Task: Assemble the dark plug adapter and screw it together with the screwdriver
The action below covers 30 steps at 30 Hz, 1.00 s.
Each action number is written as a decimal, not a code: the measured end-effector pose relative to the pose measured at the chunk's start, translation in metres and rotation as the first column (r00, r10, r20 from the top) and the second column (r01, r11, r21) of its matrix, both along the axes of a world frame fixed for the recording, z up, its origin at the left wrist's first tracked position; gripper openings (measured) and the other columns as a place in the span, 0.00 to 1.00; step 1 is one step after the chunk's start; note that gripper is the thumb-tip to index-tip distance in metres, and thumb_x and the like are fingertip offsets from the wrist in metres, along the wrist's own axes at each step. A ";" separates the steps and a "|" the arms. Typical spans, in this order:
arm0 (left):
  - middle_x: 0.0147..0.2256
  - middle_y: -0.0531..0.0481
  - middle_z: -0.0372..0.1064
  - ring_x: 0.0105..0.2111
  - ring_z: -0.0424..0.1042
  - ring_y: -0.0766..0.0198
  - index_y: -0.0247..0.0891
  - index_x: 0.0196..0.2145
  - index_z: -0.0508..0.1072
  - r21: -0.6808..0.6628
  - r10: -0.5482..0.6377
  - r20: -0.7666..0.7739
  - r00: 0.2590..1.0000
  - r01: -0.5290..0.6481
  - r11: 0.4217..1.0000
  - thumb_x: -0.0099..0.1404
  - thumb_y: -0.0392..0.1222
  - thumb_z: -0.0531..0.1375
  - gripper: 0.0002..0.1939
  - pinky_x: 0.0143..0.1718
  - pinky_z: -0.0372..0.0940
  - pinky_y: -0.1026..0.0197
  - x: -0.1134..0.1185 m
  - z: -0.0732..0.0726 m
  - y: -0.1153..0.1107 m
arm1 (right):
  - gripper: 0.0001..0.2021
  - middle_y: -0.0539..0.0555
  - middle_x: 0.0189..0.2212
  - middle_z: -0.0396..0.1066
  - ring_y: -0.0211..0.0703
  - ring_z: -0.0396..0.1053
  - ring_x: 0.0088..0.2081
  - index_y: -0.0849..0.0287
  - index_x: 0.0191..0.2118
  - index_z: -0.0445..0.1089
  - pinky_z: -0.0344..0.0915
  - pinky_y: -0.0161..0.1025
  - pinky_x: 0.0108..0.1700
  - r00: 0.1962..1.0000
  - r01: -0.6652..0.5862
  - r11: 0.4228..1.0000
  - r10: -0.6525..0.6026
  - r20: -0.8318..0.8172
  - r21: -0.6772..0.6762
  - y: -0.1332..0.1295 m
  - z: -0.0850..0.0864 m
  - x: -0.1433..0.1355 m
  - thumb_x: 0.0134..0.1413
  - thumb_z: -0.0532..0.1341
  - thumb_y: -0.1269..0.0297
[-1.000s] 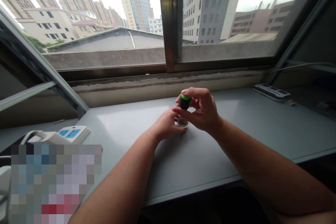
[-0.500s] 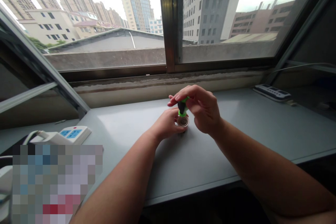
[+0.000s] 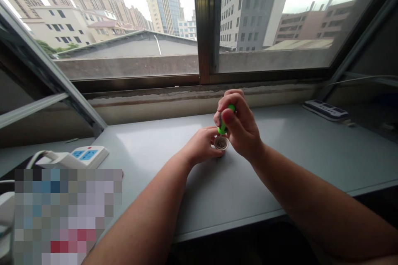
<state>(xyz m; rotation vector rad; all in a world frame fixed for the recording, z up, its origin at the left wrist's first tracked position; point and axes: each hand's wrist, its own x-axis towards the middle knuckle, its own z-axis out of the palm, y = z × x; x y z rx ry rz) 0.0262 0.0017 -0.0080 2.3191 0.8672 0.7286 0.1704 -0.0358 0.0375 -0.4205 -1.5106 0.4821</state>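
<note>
My left hand (image 3: 205, 145) is closed around a small round cup-like part (image 3: 221, 144) with a pale rim and a dark hollow inside, just over the table. What the part belongs to I cannot make out. My right hand (image 3: 242, 124) grips a screwdriver (image 3: 222, 127) with a green and black handle, fingers wrapped round it and thumb along its side. The screwdriver points down at the part's opening; a short stretch of its shaft shows, and its tip is hard to see.
The grey-white table (image 3: 248, 194) runs below a window. A white power strip (image 3: 90, 156) with blue sockets lies at the left, near a blurred-out patch. A black and white device (image 3: 326, 110) sits at the back right. Metal shelf posts (image 3: 83, 103) rise at the left.
My right hand has changed its hold on the screwdriver, from loose, extended fingers to fingers wrapped round the handle. My left hand still holds the round part.
</note>
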 end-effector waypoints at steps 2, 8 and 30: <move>0.39 0.48 0.77 0.35 0.74 0.62 0.38 0.44 0.80 -0.023 -0.020 0.015 1.000 0.020 1.000 0.53 0.32 0.66 0.19 0.36 0.69 0.61 0.000 0.000 0.000 | 0.09 0.53 0.39 0.64 0.41 0.69 0.38 0.53 0.41 0.71 0.70 0.39 0.36 1.000 -0.017 1.000 0.017 -0.025 0.009 0.002 0.000 0.000 0.62 0.66 0.55; 0.31 0.52 0.74 0.31 0.72 0.63 0.37 0.34 0.78 -0.066 0.011 -0.022 1.000 -0.012 0.998 0.52 0.33 0.67 0.09 0.33 0.67 0.62 0.000 0.001 0.001 | 0.13 0.47 0.34 0.69 0.36 0.69 0.29 0.47 0.52 0.64 0.67 0.35 0.30 0.942 -0.256 0.964 0.233 -0.240 -0.069 0.010 -0.005 -0.013 0.68 0.60 0.52; 0.35 0.52 0.76 0.34 0.74 0.63 0.39 0.41 0.75 -0.132 -0.004 0.014 1.000 0.005 0.991 0.52 0.35 0.65 0.16 0.38 0.70 0.60 -0.001 0.000 0.000 | 0.17 0.48 0.37 0.64 0.35 0.67 0.30 0.49 0.50 0.64 0.67 0.33 0.27 0.934 -0.243 0.960 0.192 -0.301 -0.142 0.034 -0.003 -0.004 0.62 0.62 0.48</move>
